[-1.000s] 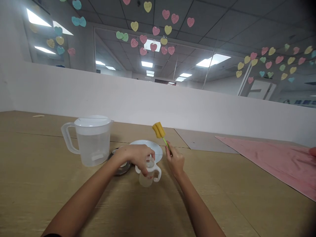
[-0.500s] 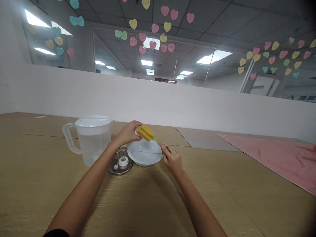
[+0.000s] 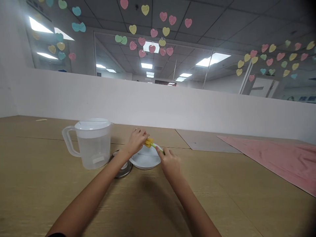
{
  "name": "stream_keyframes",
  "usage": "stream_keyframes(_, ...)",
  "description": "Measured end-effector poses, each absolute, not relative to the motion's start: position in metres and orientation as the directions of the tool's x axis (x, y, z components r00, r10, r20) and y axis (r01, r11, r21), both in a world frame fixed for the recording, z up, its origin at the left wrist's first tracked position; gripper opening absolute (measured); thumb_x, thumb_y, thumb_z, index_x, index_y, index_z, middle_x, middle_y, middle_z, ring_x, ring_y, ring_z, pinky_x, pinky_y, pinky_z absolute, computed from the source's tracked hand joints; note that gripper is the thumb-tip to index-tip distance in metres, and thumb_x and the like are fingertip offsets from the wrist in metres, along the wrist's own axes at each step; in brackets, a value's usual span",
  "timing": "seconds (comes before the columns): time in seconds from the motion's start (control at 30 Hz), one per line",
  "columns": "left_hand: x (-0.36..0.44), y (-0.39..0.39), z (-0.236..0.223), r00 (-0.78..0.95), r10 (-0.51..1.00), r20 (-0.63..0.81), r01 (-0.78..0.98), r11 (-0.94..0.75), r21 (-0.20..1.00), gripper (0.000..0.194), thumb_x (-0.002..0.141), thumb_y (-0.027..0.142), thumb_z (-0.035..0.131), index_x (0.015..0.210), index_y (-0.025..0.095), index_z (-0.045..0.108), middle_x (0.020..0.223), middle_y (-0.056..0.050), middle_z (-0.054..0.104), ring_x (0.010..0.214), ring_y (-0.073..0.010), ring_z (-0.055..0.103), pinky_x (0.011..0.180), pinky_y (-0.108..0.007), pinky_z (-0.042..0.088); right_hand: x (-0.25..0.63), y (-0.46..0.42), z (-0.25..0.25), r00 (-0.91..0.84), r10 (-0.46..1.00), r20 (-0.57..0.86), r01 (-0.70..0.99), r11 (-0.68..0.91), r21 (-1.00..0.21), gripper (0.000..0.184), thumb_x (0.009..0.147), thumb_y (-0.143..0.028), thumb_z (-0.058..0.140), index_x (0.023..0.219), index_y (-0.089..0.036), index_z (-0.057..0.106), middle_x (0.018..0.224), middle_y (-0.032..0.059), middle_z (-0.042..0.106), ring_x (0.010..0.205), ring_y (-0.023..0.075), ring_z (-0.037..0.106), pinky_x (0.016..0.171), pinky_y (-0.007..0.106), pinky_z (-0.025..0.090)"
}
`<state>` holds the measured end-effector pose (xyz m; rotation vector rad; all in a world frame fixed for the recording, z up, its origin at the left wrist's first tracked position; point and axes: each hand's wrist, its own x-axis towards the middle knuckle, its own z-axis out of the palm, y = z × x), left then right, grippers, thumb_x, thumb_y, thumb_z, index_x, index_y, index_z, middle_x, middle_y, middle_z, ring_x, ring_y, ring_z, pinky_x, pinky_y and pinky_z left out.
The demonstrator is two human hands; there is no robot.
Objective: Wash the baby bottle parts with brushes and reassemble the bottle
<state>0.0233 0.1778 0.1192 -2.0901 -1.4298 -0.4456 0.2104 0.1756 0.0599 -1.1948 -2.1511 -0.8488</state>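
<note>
My left hand [image 3: 136,142] is curled above the far side of a white plate [image 3: 145,161], around the yellow sponge head of a bottle brush [image 3: 148,142]. My right hand [image 3: 170,164] pinches the brush's green handle [image 3: 157,146] at the plate's right edge. The small handled plastic bottle does not show in this view, and it may be hidden behind my left hand. A lidded clear plastic jug [image 3: 93,149] stands left of my left forearm. A round steel dish [image 3: 124,170] lies partly under that forearm, next to the plate.
The hands work on a light wooden table. A pink sheet [image 3: 271,158] lies at the right, beyond a grey board [image 3: 204,141]. A low white partition [image 3: 158,105] runs along the far edge, with paper hearts on the glass above it.
The sponge head has dropped from above the plate to my left hand. My left hand has gone from the bottle near the table to the far side of the plate.
</note>
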Motion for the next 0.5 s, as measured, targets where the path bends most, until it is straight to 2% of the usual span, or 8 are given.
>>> stream_keyframes(0.13, 0.044, 0.176, 0.113, 0.444, 0.738, 0.507, 0.896, -0.374, -0.240, 0.044, 0.069, 0.010, 0.053, 0.112, 0.020, 0.055, 0.104, -0.007, 0.056, 0.093, -0.0220, 0.048, 0.080, -0.034, 0.036, 0.204, 0.175, 0.052, -0.454, 0.543, 0.706, 0.881, 0.393, 0.264, 0.043, 0.082, -0.010, 0.045, 0.119, -0.029, 0.055, 0.077, 0.0063, 0.059, 0.063, 0.0138, 0.049, 0.051, 0.025, 0.028)
stream_keyframes(0.23, 0.049, 0.178, 0.112, 0.479, 0.721, 0.501, 0.878, -0.405, -0.256, 0.046, 0.068, 0.008, 0.053, 0.113, 0.021, 0.054, 0.105, -0.007, 0.054, 0.096, -0.0223, 0.046, 0.081, -0.034, 0.035, 0.206, 0.179, 0.050, -0.429, 0.555, 0.713, 0.890, 0.395, 0.227, 0.046, 0.081, -0.011, 0.046, 0.121, -0.032, 0.053, 0.077, 0.0051, 0.060, 0.065, 0.0138, 0.050, 0.052, 0.025, 0.028)
stream_keyframes(0.37, 0.031, 0.185, 0.116, 0.398, 0.691, 0.604, 0.917, -0.311, -0.248, 0.046, 0.071, 0.003, 0.047, 0.113, 0.022, 0.054, 0.109, -0.008, 0.053, 0.099, -0.0233, 0.044, 0.084, -0.037, 0.033, 0.212, 0.187, 0.051, -0.398, 0.570, 0.719, 0.889, 0.433, 0.149, 0.043, 0.080, -0.017, 0.047, 0.119, -0.035, 0.055, 0.077, 0.0036, 0.061, 0.064, 0.0125, 0.052, 0.050, 0.024, 0.026)
stream_keyframes(0.5, 0.000, 0.192, 0.117, 0.322, 0.648, 0.690, 0.944, -0.169, -0.282, 0.041, 0.078, 0.003, 0.039, 0.110, 0.022, 0.057, 0.111, -0.010, 0.053, 0.100, -0.0258, 0.043, 0.087, -0.042, 0.031, 0.220, 0.195, 0.050, -0.318, 0.576, 0.753, 0.903, 0.426, 0.056, 0.038, 0.081, -0.022, 0.047, 0.115, -0.032, 0.059, 0.074, 0.0039, 0.061, 0.064, 0.0113, 0.053, 0.051, 0.023, 0.026)
